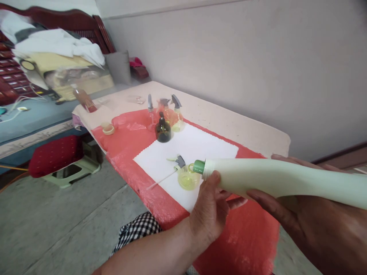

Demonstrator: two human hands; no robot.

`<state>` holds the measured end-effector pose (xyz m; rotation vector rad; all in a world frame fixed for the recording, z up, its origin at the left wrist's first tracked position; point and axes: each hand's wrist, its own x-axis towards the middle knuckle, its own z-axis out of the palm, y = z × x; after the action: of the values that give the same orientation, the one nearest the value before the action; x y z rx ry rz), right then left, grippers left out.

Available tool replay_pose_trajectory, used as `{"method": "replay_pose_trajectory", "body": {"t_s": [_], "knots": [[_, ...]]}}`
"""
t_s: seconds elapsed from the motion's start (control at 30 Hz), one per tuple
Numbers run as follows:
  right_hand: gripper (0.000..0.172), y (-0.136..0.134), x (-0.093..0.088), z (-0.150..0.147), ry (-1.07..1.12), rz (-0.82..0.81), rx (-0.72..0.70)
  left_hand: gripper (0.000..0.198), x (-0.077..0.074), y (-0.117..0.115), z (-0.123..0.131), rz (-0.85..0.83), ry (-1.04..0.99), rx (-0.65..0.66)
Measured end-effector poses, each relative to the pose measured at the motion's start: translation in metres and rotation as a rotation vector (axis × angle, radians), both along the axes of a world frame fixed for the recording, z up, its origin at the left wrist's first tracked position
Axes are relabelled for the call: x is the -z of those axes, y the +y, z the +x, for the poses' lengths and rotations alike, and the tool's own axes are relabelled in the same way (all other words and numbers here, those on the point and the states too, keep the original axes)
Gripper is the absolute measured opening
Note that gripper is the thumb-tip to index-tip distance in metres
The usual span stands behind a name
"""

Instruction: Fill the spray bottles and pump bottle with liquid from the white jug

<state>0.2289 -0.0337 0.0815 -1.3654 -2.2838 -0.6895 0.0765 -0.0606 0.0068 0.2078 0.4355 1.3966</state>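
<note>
A large pale green bottle (258, 175) lies almost level in the air, its green spout (198, 166) pointing left. My left hand (212, 206) supports it from below near the neck, thumb against the side. Around the bottle's body, my right hand (286, 214) grips from beneath and behind. The spout is at the mouth of a clear spray bottle (188, 178) holding yellowish liquid; whether they touch I cannot tell. Beside that bottle, a grey trigger spray head (180, 162) with a long dip tube lies on a white cloth (195, 145).
A dark pump bottle (163, 131) and several spray bottles (177, 118) stand farther back. A red sheet (126, 141) covers part of the table. A round lid (108, 130) and a reddish-brown bottle (85, 100) are at the left. A red-topped stool (54, 156) stands on the floor.
</note>
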Motion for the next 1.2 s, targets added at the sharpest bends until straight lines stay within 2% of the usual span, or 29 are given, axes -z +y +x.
{"method": "replay_pose_trajectory", "body": {"t_s": [0.13, 0.6, 0.7, 0.87, 1.0, 1.2], "knots": [[0.078, -0.0031, -0.0088, -0.0084, -0.191, 0.102, -0.014, 0.057, 0.0010, 0.0009, 0.0001, 0.001, 0.002, -0.002], [0.080, -0.0025, -0.0046, -0.0080, -0.193, 0.085, 0.050, 0.056, 0.0024, 0.0008, 0.0009, 0.009, 0.000, 0.002], [0.078, -0.0050, -0.0068, -0.0100, -0.209, 0.110, 0.029, 0.056, 0.0032, 0.0012, 0.0008, 0.006, 0.000, 0.003], [0.075, -0.0061, -0.0086, -0.0089, -0.231, 0.042, 0.003, 0.056, 0.0031, 0.0015, 0.0010, 0.010, 0.002, 0.007], [0.077, -0.0016, -0.0025, -0.0027, -0.206, 0.139, 0.010, 0.056, 0.0014, 0.0017, 0.0004, 0.002, 0.006, 0.006], [0.078, -0.0014, -0.0037, -0.0037, -0.200, 0.143, -0.024, 0.056, 0.0009, 0.0027, 0.0003, 0.009, 0.006, 0.008]]}}
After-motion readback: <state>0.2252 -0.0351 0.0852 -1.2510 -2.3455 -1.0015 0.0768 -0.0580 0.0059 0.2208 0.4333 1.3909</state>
